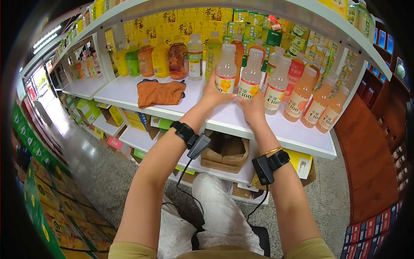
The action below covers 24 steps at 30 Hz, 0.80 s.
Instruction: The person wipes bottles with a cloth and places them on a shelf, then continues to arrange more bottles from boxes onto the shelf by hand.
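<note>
My left hand (214, 96) is wrapped round a clear bottle (226, 69) with a white cap and yellow fruit on its label. Right beside it, my right hand (253, 107) grips the lower part of a second white-capped bottle (251, 77) labelled C100. Both bottles stand upright near the shelf's front. A similar bottle (276, 88) is just right of my right hand, followed by several pinkish-orange bottles (297, 97). On the shelf to the left lies a crumpled orange-brown cloth (161, 93).
Several coloured bottles (160, 59) line the back of the white shelf (198, 113). Another shelf edge (224, 4) curves overhead. Below is an open cardboard box (224, 159). Stacked cartons (56, 203) stand at the lower left.
</note>
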Available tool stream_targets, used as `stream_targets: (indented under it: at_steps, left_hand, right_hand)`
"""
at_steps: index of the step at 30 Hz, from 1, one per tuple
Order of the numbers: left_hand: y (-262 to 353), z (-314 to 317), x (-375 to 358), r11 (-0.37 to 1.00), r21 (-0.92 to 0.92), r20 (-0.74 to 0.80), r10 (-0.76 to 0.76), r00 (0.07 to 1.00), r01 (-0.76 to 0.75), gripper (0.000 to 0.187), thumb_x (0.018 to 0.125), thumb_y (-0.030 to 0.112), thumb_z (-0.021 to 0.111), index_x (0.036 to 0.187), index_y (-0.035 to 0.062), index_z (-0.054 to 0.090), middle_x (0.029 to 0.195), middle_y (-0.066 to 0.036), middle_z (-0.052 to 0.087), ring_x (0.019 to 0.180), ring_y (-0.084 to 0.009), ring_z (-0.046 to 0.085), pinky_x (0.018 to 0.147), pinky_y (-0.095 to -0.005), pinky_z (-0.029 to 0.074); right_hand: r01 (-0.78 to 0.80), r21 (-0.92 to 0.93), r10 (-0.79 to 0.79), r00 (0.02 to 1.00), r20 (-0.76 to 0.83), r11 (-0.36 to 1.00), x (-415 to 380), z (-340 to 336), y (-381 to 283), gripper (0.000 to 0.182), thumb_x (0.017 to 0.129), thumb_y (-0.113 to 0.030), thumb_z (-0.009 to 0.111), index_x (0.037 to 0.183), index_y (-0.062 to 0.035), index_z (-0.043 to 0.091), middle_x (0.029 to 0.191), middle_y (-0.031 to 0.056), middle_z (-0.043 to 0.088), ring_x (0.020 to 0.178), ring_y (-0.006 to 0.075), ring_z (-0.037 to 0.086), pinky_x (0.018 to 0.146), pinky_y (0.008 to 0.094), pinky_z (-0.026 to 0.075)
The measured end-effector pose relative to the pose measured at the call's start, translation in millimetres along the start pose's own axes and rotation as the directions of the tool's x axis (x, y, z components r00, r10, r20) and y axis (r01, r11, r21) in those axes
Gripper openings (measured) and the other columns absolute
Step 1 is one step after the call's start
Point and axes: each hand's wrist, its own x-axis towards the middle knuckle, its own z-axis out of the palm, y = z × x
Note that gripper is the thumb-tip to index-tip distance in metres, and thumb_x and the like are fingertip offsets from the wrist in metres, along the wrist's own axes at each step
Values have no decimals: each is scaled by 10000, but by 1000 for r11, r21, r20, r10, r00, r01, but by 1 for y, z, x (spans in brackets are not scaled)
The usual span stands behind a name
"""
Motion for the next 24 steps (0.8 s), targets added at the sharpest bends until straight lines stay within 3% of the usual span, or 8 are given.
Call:
stream_targets:
  at_steps: [4, 7, 11, 13, 19, 20, 22, 24]
  left_hand:
    - [6, -23, -3, 942, -295, 176, -112, 978, 161, 1251, 677, -123, 788, 1626, 164, 24, 1447, -154, 514, 1286, -260, 544, 1058, -385, 462]
    - [10, -30, -5, 928, -273, 236, -192, 953, 254, 1285, 688, -136, 770, 1626, 179, -50, 1492, -174, 473, 1313, -273, 528, 1067, -396, 457]
    - [15, -25, -6, 930, -286, 264, -155, 952, 231, 1275, 688, -136, 773, 1622, 142, -49, 1497, -187, 455, 1322, -268, 517, 1075, -398, 454]
    - [8, -21, -6, 953, -298, 224, 12, 974, 57, 1257, 689, -131, 780, 1616, 98, -37, 1472, -185, 474, 1311, -263, 522, 1076, -394, 457]
    - [-1, -15, -3, 970, -238, 152, -8, 988, 45, 1228, 687, -118, 793, 1616, 82, 16, 1449, -161, 491, 1300, -257, 526, 1071, -387, 462]
    - [0, -16, -3, 970, -239, 162, 2, 987, 37, 1228, 687, -118, 793, 1616, 82, 16, 1449, -161, 491, 1300, -257, 526, 1071, -387, 462]
    - [3, -15, -4, 973, -230, 165, 47, 985, -8, 1212, 691, -109, 796, 1617, 93, 41, 1436, -155, 501, 1293, -256, 531, 1070, -383, 462]
    - [5, -15, -4, 975, -220, 165, 55, 985, -18, 1197, 691, -103, 800, 1614, 96, 64, 1428, -151, 507, 1290, -255, 533, 1069, -379, 462]
  right_hand:
    - [0, 65, 0, 1000, 7, 998, 1, 1, 0, 504, 809, -6, 758, 1240, 68, 506, 1177, 202, 632, 1088, 296, 649, 939, 385, 510]
    - [-15, 7, 15, 1000, -19, 1000, 0, 2, -2, 502, 818, -3, 751, 1247, 67, 498, 1177, 208, 632, 1089, 302, 649, 946, 384, 505]
    - [-44, -1, 44, 999, -21, 999, -1, 0, -7, 507, 821, -13, 754, 1249, 67, 494, 1171, 214, 632, 1083, 314, 651, 944, 391, 504]
    - [-65, 29, 65, 998, -5, 997, -3, -3, -13, 512, 832, -50, 759, 1249, 70, 489, 1187, 231, 632, 1102, 334, 648, 946, 400, 503]
    - [-94, 110, 83, 992, 100, 989, -13, -23, -36, 596, 833, -52, 743, 1308, 111, 422, 1257, 292, 576, 1194, 421, 585, 990, 450, 479]
    - [-90, 110, 81, 993, 86, 990, -19, -25, -34, 596, 833, -52, 743, 1308, 111, 422, 1257, 292, 576, 1194, 421, 585, 990, 450, 479]
    - [152, -82, -164, 973, -161, 985, -35, -33, -30, 629, 854, -92, 718, 1359, 99, 394, 1313, 285, 537, 1268, 413, 516, 1051, 473, 417]
    - [144, -172, -178, 963, -204, 975, -44, -59, -35, 647, 855, -101, 712, 1379, 87, 384, 1338, 277, 517, 1291, 407, 483, 1074, 481, 386]
